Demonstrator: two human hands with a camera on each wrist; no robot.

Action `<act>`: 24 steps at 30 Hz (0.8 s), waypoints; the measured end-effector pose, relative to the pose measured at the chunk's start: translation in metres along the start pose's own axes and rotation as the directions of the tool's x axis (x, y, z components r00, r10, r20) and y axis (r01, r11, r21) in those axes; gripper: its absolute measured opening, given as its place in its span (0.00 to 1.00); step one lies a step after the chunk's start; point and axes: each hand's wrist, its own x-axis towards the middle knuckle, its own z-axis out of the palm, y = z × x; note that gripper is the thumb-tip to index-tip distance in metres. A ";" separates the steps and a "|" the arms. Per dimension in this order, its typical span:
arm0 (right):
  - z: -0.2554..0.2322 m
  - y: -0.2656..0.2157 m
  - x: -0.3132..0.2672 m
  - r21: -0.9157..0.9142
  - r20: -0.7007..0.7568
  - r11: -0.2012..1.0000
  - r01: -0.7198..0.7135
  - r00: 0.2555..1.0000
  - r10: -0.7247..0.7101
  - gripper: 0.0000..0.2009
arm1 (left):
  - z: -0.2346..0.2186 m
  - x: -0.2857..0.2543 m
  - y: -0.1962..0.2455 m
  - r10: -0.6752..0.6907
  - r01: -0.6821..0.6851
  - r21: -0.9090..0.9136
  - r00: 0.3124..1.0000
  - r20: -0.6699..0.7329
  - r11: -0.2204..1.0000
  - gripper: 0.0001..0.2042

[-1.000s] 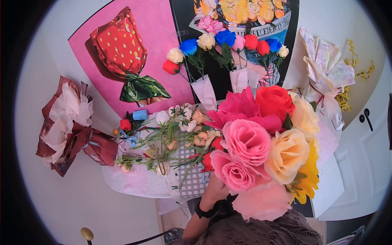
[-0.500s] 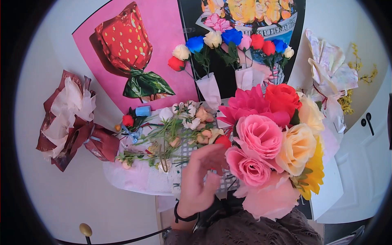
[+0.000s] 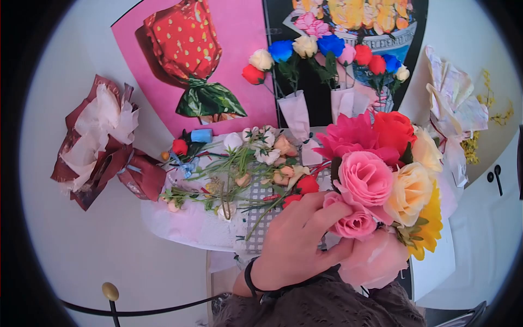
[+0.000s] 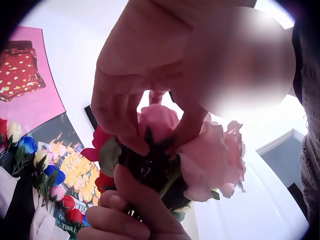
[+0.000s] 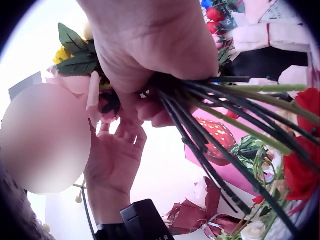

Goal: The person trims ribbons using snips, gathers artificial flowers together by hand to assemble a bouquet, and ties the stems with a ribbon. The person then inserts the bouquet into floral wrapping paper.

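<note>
A large bouquet of artificial flowers takes up the right of the head view, with pink roses (image 3: 365,180), a yellow-cream rose (image 3: 408,193), a magenta bloom (image 3: 354,141) and a sunflower (image 3: 430,223). My left hand (image 3: 299,240) reaches in from below and holds the small pink rose (image 3: 355,223) between thumb and fingers. In the left wrist view its fingers curve round that rose's sides. Below the blooms, my right hand (image 5: 155,50) grips the bundle of stems (image 5: 235,130), whose cut ends stick out past the fist. The flowers hide the right hand in the head view.
Loose flowers and stems (image 3: 234,158) cover the white table (image 3: 190,231), partly over a checked sheet (image 3: 261,218). Small wrapped roses (image 3: 294,114) stand behind. A maroon-wrapped bouquet (image 3: 98,147) lies left, a pale wrapped one (image 3: 455,109) right. A black rail (image 3: 158,312) runs lower left.
My left hand has come up from beneath the bouquet, passed beside it with fingers spread, and taken hold of the small pink rose. The head view has shifted slightly.
</note>
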 end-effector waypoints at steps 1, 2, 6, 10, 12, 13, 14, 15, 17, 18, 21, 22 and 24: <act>0.003 0.001 0.003 0.006 0.021 1.000 -0.007 1.000 0.006 0.25 | 0.001 -0.001 0.000 -0.010 0.010 0.013 1.000 -0.011 1.000 0.26; 0.006 0.002 0.005 0.012 0.043 1.000 -0.015 0.999 0.015 0.26 | 0.002 -0.003 0.000 -0.019 0.021 0.027 0.999 -0.041 0.999 0.25; 0.017 0.006 0.015 0.032 0.131 0.999 -0.043 0.991 0.039 0.26 | 0.002 -0.005 0.001 0.030 -0.028 0.040 0.997 -0.071 0.999 0.27; 0.027 0.010 0.022 0.044 0.203 0.996 -0.074 0.977 0.063 0.26 | 0.000 -0.007 0.001 0.053 -0.046 0.086 0.996 -0.077 0.995 0.26; 0.030 0.011 0.024 0.047 0.228 0.995 -0.086 0.971 0.074 0.26 | 0.001 -0.009 0.000 0.089 -0.079 0.085 0.989 -0.115 0.993 0.25; 0.032 0.011 0.024 0.048 0.239 0.995 -0.092 0.968 0.078 0.26 | 0.001 -0.008 0.001 0.083 -0.072 0.091 0.989 -0.119 0.993 0.25; 0.034 0.012 0.025 0.051 0.249 0.994 -0.098 0.965 0.082 0.26 | 0.000 -0.005 0.003 0.098 -0.084 0.121 0.989 -0.115 0.989 0.23; 0.035 0.012 0.025 0.053 0.260 0.993 -0.103 0.962 0.086 0.26 | 0.000 -0.004 0.004 0.114 -0.096 0.152 0.987 -0.110 0.984 0.22; 0.038 0.013 0.026 0.055 0.280 0.992 -0.113 0.955 0.093 0.27 | 0.005 -0.007 0.000 0.102 -0.075 0.187 0.985 -0.139 0.979 0.20; 0.040 0.013 0.027 0.056 0.290 0.991 -0.118 0.952 0.097 0.27 | 0.007 -0.009 -0.002 0.097 -0.060 0.216 0.981 -0.167 0.975 0.18; 0.042 0.013 0.029 0.052 0.316 0.990 -0.129 0.943 0.106 0.27 | 0.006 -0.008 -0.006 0.151 -0.100 0.227 0.964 -0.217 0.969 0.14; 0.043 0.012 0.030 0.050 0.323 0.990 -0.131 0.940 0.108 0.27 | 0.004 -0.007 -0.005 0.149 -0.098 0.228 0.964 -0.220 0.969 0.14; 0.042 0.011 0.030 0.043 0.330 0.990 -0.137 0.937 0.115 0.27 | -0.005 -0.007 -0.002 0.133 -0.098 0.182 0.973 -0.190 0.978 0.14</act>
